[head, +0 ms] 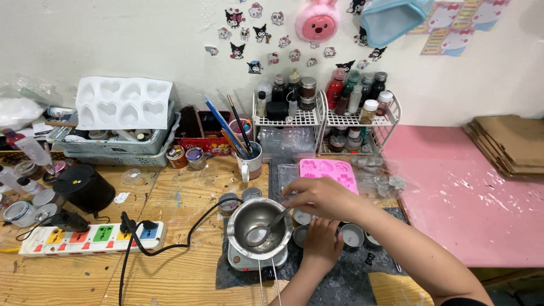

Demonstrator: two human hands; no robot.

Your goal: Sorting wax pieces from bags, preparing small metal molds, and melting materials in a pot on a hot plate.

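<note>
- Right now the right hand (pixel 326 195) reaches in from the lower right, forearm slanting across the dark mat (pixel 340 277), wrist bent and palm turned down.
- Its fingers are pinched narrow around the handle of a metal spoon (pixel 266 228), whose bowl rests inside the steel pot (pixel 258 226).
- That pot sits on a small electric hot plate (pixel 255 262) at the near edge of the wooden desk (pixel 181 272), just left of both hands.
- Coming up from the bottom edge, the left hand (pixel 322 243) lies palm down under the right forearm, beside the pot.
- Its fingers curl forward over small round tins (pixel 352 235); whether they grip one I cannot tell.
- Behind the hands lies a pink mould (pixel 328 170), flat on the mat.
- Farther left, a white power strip (pixel 90 237) with coloured sockets feeds a black cable (pixel 187 241) running to the hot plate.
- Against the wall stand a mug of brushes (pixel 249 161) and two wire racks of bottles (pixel 323 113).
</note>
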